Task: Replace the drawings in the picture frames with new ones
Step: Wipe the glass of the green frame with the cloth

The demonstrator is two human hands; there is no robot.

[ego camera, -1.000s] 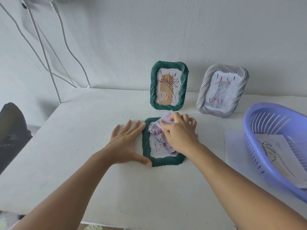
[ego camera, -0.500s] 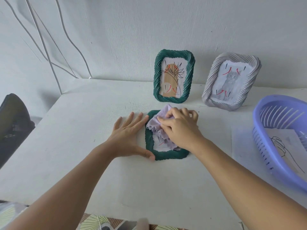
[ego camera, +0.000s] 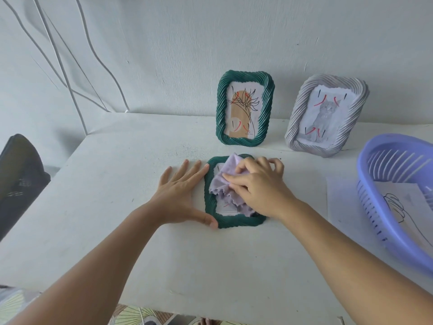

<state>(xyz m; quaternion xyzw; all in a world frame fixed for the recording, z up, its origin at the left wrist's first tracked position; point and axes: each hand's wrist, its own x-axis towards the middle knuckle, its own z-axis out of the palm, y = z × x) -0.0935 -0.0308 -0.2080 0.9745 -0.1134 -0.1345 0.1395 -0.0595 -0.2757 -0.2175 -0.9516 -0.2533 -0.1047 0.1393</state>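
A green picture frame point(ego camera: 236, 221) lies flat on the white table point(ego camera: 117, 207), mid-centre. My right hand point(ego camera: 260, 186) grips a crumpled lilac cloth point(ego camera: 222, 184) and presses it on the frame's glass, hiding most of the drawing inside. My left hand point(ego camera: 180, 193) lies flat on the table, fingers straight, with the thumb against the frame's lower left corner. Behind, a second green frame point(ego camera: 244, 111) with a plant drawing and a grey frame point(ego camera: 325, 116) with a cat drawing stand upright against the wall.
A lilac plastic basket point(ego camera: 379, 207) at the right edge holds a sheet with a line drawing point(ego camera: 398, 207). A white sheet of paper point(ego camera: 337, 202) lies under it. A dark chair back point(ego camera: 18, 181) stands left of the table. White cables run down the wall.
My right hand has shifted the cloth slightly over the glass. My head view has tilted, so everything sits lower in the picture. My left hand stays in place.
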